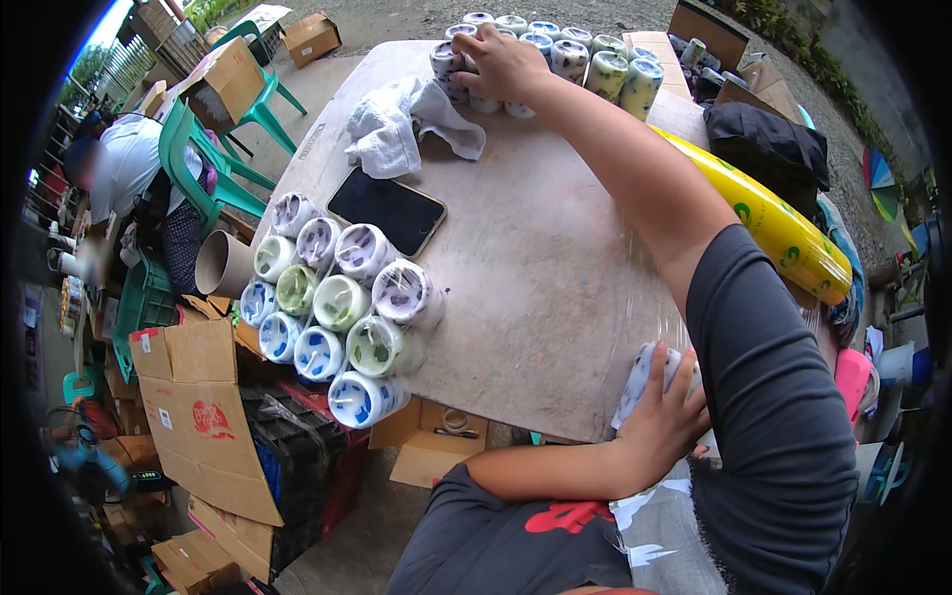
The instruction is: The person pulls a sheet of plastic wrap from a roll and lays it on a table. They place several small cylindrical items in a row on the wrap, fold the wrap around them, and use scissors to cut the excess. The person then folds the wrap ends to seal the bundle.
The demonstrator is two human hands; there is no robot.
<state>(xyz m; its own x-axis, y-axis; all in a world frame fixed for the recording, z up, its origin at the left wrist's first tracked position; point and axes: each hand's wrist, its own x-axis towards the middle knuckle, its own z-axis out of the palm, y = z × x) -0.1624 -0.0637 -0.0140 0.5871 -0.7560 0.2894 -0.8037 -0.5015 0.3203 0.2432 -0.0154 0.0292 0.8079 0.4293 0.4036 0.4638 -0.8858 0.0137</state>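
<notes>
My left hand (662, 424) is at the table's near right edge. Its fingers lie over a white pillar candle with bluish-purple flecks (645, 379), which is tipped on its side against clear plastic film. My right arm stretches across to the far end, where my right hand (506, 63) is at a group of flecked pillar candles (569, 63). Its thumb and fingers reach the edge of a purple-flecked candle (445, 63); whether they grip it is hard to see. A second group of candles (341, 301) stands at the left edge, some with shiny film over them.
On the table (520, 297) lie a white towel (405, 123), a smartphone (387, 210) and a yellow roll of stretch film (773, 223). A black bag (766, 149) sits beyond the roll. Cardboard boxes (201, 416) stand below left. Another person (141, 163) bends near green chairs (201, 163).
</notes>
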